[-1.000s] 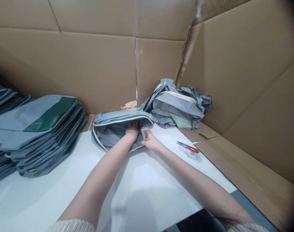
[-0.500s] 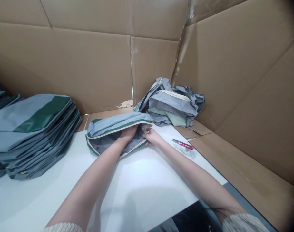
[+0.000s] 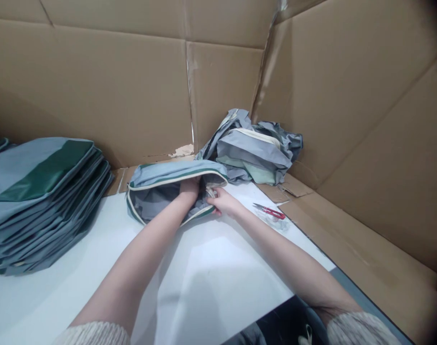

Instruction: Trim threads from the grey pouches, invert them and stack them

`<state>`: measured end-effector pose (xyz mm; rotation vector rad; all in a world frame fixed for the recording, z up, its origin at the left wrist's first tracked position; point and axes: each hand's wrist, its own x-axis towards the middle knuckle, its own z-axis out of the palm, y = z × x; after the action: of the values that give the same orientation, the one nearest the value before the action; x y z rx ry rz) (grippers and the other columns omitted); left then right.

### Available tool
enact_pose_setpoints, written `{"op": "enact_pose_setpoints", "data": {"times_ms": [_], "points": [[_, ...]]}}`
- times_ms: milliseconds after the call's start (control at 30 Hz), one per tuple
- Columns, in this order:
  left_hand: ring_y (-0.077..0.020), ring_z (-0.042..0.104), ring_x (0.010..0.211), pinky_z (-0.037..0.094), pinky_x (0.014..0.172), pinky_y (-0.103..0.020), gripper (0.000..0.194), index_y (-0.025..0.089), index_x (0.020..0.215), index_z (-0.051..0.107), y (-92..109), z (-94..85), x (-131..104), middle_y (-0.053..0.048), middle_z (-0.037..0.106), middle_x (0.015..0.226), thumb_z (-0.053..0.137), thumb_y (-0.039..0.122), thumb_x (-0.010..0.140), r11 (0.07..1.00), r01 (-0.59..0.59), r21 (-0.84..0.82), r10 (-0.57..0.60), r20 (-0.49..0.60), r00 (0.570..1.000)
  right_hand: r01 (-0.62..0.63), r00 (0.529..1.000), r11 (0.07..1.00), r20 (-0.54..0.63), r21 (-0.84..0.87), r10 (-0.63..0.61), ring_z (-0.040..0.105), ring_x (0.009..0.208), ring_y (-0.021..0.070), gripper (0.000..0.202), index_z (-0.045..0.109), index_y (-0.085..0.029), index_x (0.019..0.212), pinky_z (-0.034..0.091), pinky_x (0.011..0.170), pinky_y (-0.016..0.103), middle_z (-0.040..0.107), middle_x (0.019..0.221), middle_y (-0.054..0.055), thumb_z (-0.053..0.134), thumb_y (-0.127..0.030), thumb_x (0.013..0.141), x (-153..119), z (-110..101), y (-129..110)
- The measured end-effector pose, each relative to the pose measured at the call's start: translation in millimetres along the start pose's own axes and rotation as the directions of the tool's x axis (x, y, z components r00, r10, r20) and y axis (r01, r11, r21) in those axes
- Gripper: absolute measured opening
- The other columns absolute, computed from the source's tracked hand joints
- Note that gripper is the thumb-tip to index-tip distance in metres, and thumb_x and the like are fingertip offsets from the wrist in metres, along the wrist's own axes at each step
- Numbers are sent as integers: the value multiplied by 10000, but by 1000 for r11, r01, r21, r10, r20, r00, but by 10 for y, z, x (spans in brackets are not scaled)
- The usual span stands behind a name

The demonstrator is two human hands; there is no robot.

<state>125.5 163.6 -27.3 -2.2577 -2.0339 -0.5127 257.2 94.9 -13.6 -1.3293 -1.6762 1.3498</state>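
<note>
Blue-grey zippered bag (image 3: 177,171) lies on the white surface (image 3: 204,254), its mouth gaping. The left hand (image 3: 190,188) reaches inside, fingers hidden, their grip impossible to tell; the right hand (image 3: 224,200) pinches the opening's right end between its fingers. Handling seems underway: unzipped already, but what remains inside cannot be seen.

- My left sleeve (image 3: 96,332): off-white ribbed knit, ending well behind my bare left hand (image 3: 190,189).
- My right sleeve (image 3: 360,327): mottled grey-white knit, well behind my bare right hand (image 3: 225,201).
</note>
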Motion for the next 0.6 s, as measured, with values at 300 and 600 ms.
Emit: {"op": "enact_pose_setpoints", "data": {"times_ms": [300,600], "points": [[-174,486,1118,398,990,-429,377,192,1147,490,1,-50,-186,-66,495,1233,457,394,831,986,-165,-35,163,-37,986,-32,987,998,-162,-61,21,451,339,94,257,479,-130,987,376,319,204,514,562,-18,529,-237,759,158,-76,170],[-190,493,1102,421,962,-446,401,166,1150,481,128,16,-53,-73,499,1213,508,377,809,987,-140,77,146,-90,985,41,997,995,-55,-91,-46,507,388,78,365,404,-150,1042,441,368,222,576,844,34,588,-228,736,35,-147,126]]}}
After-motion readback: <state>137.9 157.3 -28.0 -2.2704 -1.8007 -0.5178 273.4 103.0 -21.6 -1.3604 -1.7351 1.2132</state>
